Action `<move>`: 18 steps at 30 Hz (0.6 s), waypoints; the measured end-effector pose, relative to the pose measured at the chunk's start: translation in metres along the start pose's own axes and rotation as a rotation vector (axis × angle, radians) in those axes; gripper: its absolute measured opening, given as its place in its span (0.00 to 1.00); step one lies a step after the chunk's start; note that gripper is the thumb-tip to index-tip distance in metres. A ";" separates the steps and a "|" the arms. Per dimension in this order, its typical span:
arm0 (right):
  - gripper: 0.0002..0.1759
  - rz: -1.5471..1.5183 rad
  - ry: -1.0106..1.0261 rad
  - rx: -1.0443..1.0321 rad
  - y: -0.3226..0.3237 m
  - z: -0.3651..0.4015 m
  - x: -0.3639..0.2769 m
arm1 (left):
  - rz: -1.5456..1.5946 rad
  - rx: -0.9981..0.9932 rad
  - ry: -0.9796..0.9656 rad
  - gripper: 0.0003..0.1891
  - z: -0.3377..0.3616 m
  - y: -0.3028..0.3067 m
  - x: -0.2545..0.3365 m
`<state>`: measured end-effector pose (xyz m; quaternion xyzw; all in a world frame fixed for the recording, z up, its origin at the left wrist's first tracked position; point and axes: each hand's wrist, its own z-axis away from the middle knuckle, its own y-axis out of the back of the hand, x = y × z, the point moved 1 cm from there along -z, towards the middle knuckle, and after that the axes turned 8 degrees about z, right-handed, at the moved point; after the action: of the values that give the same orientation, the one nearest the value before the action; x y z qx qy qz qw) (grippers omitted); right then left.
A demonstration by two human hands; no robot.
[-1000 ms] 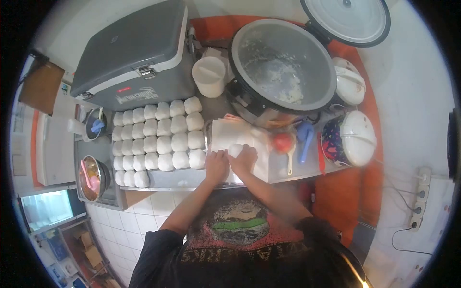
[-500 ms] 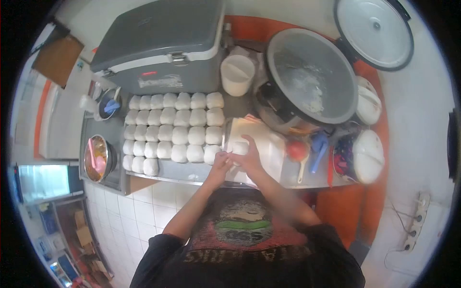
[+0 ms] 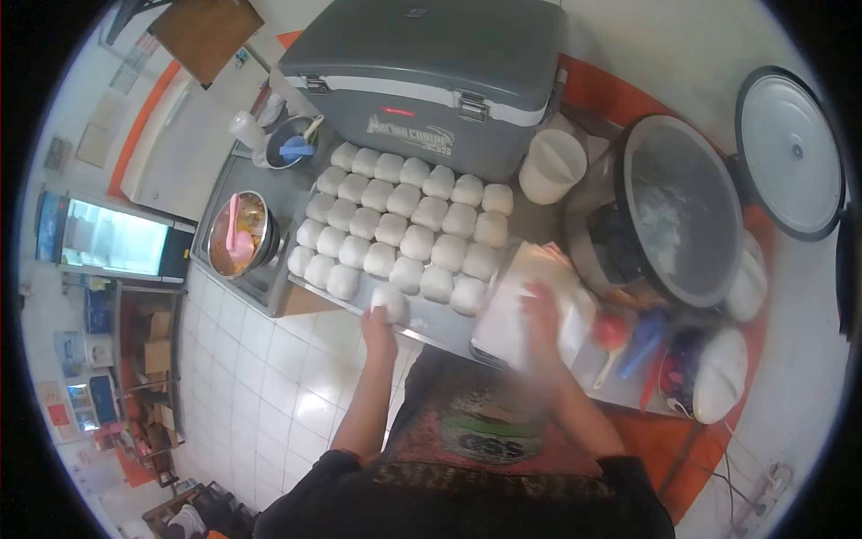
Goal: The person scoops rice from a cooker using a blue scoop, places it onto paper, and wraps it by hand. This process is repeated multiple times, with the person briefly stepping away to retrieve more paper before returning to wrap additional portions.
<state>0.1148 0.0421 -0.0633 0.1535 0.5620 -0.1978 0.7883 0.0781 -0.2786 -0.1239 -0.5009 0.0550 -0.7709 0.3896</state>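
Observation:
My left hand grips a round white ball at the front of the metal tray, just right of the shortest, front row. Several rows of similar white balls cover the tray behind it. Over the stack of white paper sheets, my right hand is blurred by motion, its fingers apart with nothing seen between them.
Behind the tray stands a grey cooler box, with a white container to its right. A large pot is at the right, near a red round object. A bowl with a pink spoon stands left.
The view has turned and shifted. My left hand has moved left to the tray with a ball, which was between both hands over the sheets. My right hand has let go of it.

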 end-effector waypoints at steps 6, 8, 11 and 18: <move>0.23 1.380 0.326 1.042 0.191 -0.006 0.049 | -0.259 0.140 0.009 0.19 -0.072 0.058 0.008; 0.24 1.378 0.059 1.214 0.228 -0.012 0.057 | -0.236 0.160 -0.017 0.19 -0.074 0.052 0.009; 0.25 1.249 -0.050 1.148 0.246 -0.010 0.077 | -0.364 0.354 -0.198 0.20 -0.080 0.056 -0.002; 0.25 1.145 0.327 1.138 0.296 -0.011 0.084 | -1.073 0.611 -0.637 0.31 -0.053 0.018 0.010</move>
<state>0.2730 0.2944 -0.1403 0.8192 0.3181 0.0052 0.4772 0.0430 -0.3140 -0.1511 -0.5285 -0.5369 -0.6533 0.0756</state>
